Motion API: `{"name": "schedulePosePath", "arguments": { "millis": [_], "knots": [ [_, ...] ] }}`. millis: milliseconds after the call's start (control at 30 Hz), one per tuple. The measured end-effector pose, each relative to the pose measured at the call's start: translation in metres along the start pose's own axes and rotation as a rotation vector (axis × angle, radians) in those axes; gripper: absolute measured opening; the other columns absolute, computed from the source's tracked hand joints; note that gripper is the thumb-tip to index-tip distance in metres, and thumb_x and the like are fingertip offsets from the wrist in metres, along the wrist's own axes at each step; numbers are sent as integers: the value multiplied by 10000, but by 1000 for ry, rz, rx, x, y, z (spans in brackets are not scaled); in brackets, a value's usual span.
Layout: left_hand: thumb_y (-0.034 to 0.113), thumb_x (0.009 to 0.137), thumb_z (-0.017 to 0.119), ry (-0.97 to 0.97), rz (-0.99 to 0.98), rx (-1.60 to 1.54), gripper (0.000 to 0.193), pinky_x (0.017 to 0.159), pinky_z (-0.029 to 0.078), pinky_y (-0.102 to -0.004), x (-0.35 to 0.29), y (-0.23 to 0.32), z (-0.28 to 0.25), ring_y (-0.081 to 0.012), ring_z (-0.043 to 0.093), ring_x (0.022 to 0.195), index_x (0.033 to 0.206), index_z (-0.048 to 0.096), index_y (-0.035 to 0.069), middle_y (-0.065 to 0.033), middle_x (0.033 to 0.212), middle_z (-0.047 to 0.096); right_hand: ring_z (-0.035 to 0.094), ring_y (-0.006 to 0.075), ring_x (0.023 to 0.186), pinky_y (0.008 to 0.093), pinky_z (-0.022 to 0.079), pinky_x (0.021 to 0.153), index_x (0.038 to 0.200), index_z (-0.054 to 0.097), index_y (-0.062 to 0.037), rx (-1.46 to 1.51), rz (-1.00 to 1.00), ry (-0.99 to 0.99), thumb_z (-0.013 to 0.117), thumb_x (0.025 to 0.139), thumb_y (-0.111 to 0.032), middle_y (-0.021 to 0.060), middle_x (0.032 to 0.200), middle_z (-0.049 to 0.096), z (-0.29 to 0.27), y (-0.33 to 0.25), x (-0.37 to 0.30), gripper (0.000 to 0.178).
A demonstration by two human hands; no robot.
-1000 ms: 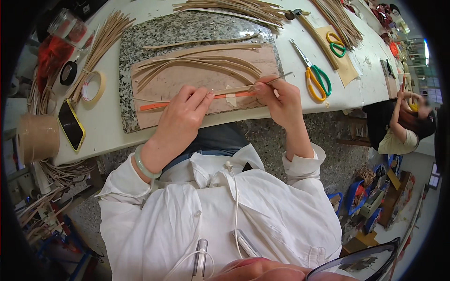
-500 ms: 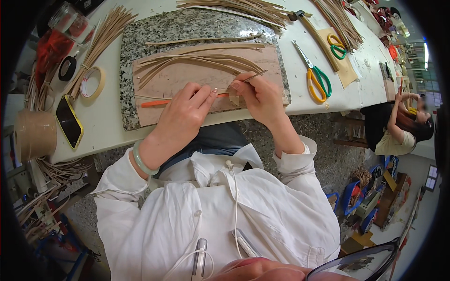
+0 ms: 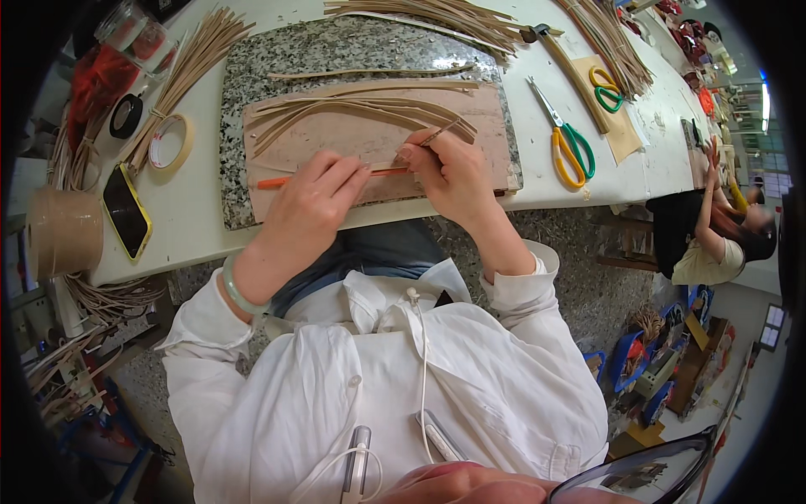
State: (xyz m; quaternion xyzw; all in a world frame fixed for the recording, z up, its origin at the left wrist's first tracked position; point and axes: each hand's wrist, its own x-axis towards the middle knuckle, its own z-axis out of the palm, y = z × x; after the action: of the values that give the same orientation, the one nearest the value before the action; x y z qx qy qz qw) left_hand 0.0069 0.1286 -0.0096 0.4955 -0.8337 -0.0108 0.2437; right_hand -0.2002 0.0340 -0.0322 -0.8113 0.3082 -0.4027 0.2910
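Basically, both hands were at work over the near half of the granite slab [image 3: 252, 71]. The orange strip [image 3: 274, 182] ran left to right along the slab's near side, on the tan board [image 3: 361, 134] that lay on top of it. Left hand [image 3: 315, 195] was over the strip, left of the slab's middle, fingers bent and drawn together, almost no gap; couldn't tell whether they pinched the strip or only pressed it, contact was hidden. Right hand [image 3: 453, 175] sat toward the slab's right side, thumb and fingers closed on a slim dark tool [image 3: 442, 132] that slanted up past the knuckles. Its lower end was near the strip's right end; couldn't confirm contact. Curved tan strips [image 3: 294, 124] lay on the board, toward the slab's middle. Right of the slab: scissors [image 3: 557, 124] with yellow and green handles, then a hammer [image 3: 585, 91] farther out. Left of the slab: masking tape roll [image 3: 185, 144], black tape roll [image 3: 136, 118], yellow-edged phone [image 3: 126, 214]. A strip bundle [image 3: 428, 17] lay along the slab's far edge. Well off to the slab's right, a co-worker [image 3: 709, 252] sat with hands raised.
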Motion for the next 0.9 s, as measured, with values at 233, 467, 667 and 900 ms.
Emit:
{"name": "schedulePosePath", "arguments": {
  "millis": [233, 467, 667, 900],
  "knots": [
    [-15, 697, 618, -7, -25, 15, 433, 822, 527, -366, -9, -1, -4, -264, 577, 999, 1126, 664, -48, -85, 1110, 629, 652, 168, 679, 288, 510, 609, 959, 668, 10, 136, 216, -95, 666, 912, -36, 89, 781, 688, -7, -9, 4, 67],
    [7, 730, 615, 8, -21, 1, 404, 841, 522, -363, -9, -4, -2, -261, 572, 993, 1128, 669, -38, -75, 1112, 628, 665, 113, 711, 253, 526, 633, 980, 669, 13, 1, 77, -92, 647, 949, -70, 58, 785, 691, 11, -9, 4, 92],
    [16, 747, 614, 0, -23, -8, 389, 851, 520, -359, -8, -8, -2, -260, 571, 1007, 1129, 671, -31, -79, 1117, 630, 662, 93, 697, 243, 521, 630, 966, 655, 16, 261, 296, -152, 641, 959, -82, 69, 772, 693, 3, -17, 15, 100],
    [14, 744, 613, -8, -5, -35, 402, 853, 522, -366, -9, -16, -5, -267, 579, 1000, 1141, 669, -27, -91, 1121, 632, 644, 137, 613, 270, 498, 568, 947, 645, 10, 230, 255, -87, 642, 960, -102, 80, 689, 657, 21, -14, 13, 113]
  ]
}}
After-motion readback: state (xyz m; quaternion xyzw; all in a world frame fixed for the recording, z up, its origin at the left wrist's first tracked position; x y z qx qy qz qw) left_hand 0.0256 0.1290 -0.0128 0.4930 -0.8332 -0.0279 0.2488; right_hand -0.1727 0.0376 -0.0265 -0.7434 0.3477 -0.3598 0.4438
